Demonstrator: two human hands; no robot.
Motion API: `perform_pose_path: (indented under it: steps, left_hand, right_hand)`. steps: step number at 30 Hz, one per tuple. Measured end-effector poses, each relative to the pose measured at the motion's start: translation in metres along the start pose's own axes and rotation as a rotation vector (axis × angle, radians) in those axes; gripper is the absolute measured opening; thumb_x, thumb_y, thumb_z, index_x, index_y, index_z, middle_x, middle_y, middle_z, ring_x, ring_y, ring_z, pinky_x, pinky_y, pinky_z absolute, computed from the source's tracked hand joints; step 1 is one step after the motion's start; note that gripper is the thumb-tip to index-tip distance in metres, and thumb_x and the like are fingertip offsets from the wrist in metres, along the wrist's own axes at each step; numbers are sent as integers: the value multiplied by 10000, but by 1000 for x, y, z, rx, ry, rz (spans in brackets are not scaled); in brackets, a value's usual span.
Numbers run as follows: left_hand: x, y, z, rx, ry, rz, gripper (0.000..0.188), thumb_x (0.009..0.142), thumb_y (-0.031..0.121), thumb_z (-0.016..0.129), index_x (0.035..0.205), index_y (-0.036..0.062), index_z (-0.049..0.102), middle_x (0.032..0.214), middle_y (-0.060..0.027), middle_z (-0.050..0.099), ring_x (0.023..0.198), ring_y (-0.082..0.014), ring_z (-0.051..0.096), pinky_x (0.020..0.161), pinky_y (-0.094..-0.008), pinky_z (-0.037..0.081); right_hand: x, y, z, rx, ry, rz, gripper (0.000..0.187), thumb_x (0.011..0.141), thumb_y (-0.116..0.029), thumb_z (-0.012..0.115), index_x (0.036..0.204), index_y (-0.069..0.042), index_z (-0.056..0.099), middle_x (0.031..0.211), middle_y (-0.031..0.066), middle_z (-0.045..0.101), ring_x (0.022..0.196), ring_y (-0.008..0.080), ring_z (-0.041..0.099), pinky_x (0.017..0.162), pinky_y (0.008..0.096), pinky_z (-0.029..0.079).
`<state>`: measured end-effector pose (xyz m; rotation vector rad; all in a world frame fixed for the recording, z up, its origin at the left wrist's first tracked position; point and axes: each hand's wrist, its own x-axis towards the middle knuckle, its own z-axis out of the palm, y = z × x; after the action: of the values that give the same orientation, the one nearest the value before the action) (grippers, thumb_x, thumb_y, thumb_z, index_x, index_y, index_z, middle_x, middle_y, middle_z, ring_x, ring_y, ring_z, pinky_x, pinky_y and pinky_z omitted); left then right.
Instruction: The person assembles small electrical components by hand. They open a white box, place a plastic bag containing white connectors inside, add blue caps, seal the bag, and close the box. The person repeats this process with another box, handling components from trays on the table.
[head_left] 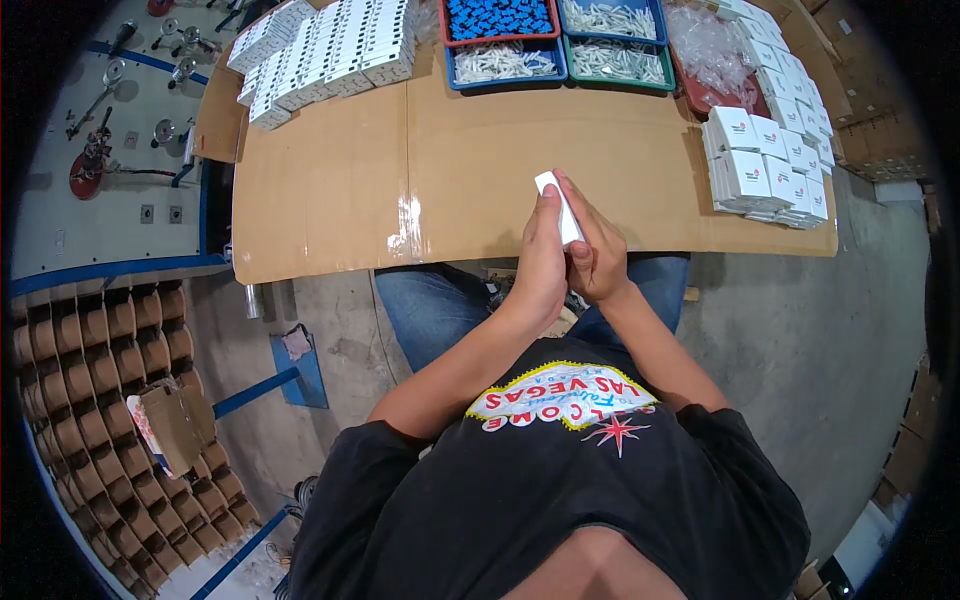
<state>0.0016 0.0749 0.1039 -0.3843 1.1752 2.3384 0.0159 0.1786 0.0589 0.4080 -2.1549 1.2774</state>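
Between my two palms, just over the near edge of the cardboard-covered table (480,170), is a small white box (563,212) held on edge and tilted. My left hand (543,250) presses one side of it with the thumb along the top. On the other side, my right hand (598,245) lies flat against the box, fingers together and pointing away from me. Only the narrow white top side shows; the palms cover the rest.
White boxes stand in rows (330,55) at the back left, with a stack of white boxes (750,175) at the right. Trays at the back hold blue pieces (500,18) and small white parts (505,62). A red tray (692,92) contains clear plastic bags (708,50). Cardboard dividers (110,350) are at lower left.
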Motion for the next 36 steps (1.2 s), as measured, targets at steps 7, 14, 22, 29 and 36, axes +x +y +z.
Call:
perform_pose_path:
  steps: [7, 14, 22, 29, 36]
  left_hand:
    - [2, -5, -2, 19, 36, 0, 503, 1045, 497, 499, 1355, 101, 516, 1181, -23, 596, 1098, -141, 570, 954, -316, 461]
    - [2, -6, -2, 10, 47, 6, 500, 1039, 502, 509, 1331, 98, 535, 1162, -26, 604, 1087, -148, 573, 956, -322, 460]
    - [3, -6, -2, 18, 52, -13, 478, 1041, 495, 505, 1295, 92, 548, 1129, -30, 611, 1063, -145, 581, 935, -318, 472]
    - [8, -13, -9, 52, 30, 13, 476, 1045, 496, 492, 1294, 93, 542, 1128, -31, 609, 1052, -146, 588, 940, -321, 471]
    - [13, -8, -13, -41, 7, -25, 471, 1054, 477, 480, 1363, 122, 511, 1195, -22, 609, 1102, -143, 591, 975, -328, 457]
  right_hand:
    - [0, 0, -1, 9, -8, 2, 639, 1093, -429, 357, 1391, 116, 508, 1340, 304, 599, 1195, 441, 634, 1001, 436, 517]
    - [-3, 3, 2, 41, 0, 19, 646, 1095, -435, 350, 1384, 119, 513, 1336, 305, 603, 1191, 434, 640, 996, 440, 520]
    - [-4, 3, 3, 64, 11, 38, 640, 1096, -433, 355, 1355, 122, 539, 1324, 304, 613, 1176, 433, 651, 983, 435, 528]
    - [-7, 5, 4, 66, 38, 51, 637, 1097, -439, 348, 1356, 107, 548, 1318, 288, 625, 1160, 423, 663, 969, 430, 534]
    - [-3, 2, -1, 252, -72, 238, 613, 1080, -461, 403, 1427, 31, 518, 1494, 271, 483, 1378, 348, 505, 1104, 424, 416]
